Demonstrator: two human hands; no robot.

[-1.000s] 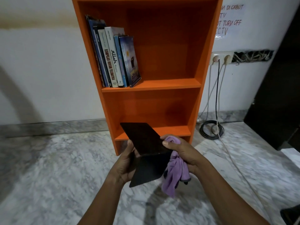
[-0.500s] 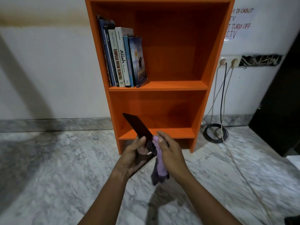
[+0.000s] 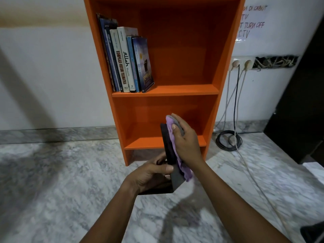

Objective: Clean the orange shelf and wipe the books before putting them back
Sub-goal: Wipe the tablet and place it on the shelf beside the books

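Note:
The orange shelf (image 3: pixel 177 90) stands against the white wall. Several books (image 3: pixel 128 60) lean upright at the left of its middle compartment. In front of the lower compartment my left hand (image 3: pixel 152 174) grips the bottom of a dark book (image 3: pixel 169 146), which stands nearly edge-on to me. My right hand (image 3: pixel 185 141) holds a purple cloth (image 3: pixel 171 127) pressed against the book's right side. Part of the book's lower end is hidden behind my left hand.
The floor (image 3: pixel 52 181) is grey-white marble. Right of the shelf, cables hang from wall sockets (image 3: pixel 242 63) down to a black coil (image 3: pixel 228 140) on the floor. A dark cabinet (image 3: pixel 298 102) stands at the far right. A handwritten notice (image 3: pixel 252 21) is on the wall.
The book has turned from lying flat and facing me to standing nearly edge-on. My right hand has moved the cloth up along its right side. The view has shifted left and down.

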